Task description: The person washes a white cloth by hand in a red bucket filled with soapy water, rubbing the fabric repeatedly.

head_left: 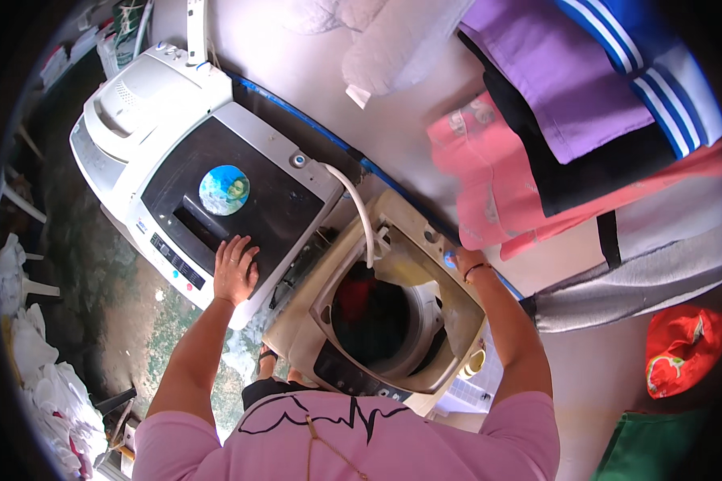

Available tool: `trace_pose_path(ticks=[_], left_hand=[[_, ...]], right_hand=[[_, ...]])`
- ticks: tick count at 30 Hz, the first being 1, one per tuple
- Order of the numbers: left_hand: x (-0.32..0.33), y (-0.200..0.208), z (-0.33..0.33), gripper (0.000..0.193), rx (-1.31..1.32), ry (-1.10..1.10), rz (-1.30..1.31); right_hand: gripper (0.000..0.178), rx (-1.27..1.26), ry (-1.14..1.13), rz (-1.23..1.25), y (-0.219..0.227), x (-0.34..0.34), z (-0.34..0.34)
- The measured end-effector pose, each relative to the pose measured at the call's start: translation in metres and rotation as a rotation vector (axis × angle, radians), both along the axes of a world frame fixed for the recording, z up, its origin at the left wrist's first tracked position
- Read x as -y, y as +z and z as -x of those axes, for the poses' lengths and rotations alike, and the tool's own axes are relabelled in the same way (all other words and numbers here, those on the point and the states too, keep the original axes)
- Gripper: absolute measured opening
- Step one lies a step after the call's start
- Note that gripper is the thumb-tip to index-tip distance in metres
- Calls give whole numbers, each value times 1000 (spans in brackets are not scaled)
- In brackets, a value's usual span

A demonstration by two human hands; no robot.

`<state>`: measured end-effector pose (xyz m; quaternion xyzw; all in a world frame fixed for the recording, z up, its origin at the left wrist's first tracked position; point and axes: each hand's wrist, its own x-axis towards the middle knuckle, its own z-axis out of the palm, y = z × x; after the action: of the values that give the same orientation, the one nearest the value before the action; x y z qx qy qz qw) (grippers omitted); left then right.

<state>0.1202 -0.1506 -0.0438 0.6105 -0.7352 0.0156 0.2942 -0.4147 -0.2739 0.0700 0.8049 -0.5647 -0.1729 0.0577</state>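
Toward the left of the scene, I see the left hand [234, 271] lying palm down, fingers spread and gripping nothing, on the dark lid [277, 196] of a white washing machine [285, 152]. Just to its right stands a beige washing machine [295, 321], its drum [369, 317] uncovered and dark inside. At that machine's far right corner, the right hand [467, 263] has its fingers curled by a blue knob [449, 259]; I cannot tell whether it grips it. From my view, a pale hose [354, 192] arches between both machines, and purple cloth [565, 88] hangs far right
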Motion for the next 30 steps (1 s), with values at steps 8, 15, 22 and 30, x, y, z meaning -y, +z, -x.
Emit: trace_pose_path(ticks=[8,15,22,30], left_hand=[[3,2,4,33,-29,-8,-9],[7,5,2,34,-44,5,-25],[13,8,-3,34,-44,11,-65],[5,3,-2,32,-54,14,-87]], right_hand=[[25,937,-200,-29,-45,131,-125],[22,471,-391,12,-114,222,-212],[23,325,-465,-112,-149,249,-226],[20,68,451,31,-131,225,-220]])
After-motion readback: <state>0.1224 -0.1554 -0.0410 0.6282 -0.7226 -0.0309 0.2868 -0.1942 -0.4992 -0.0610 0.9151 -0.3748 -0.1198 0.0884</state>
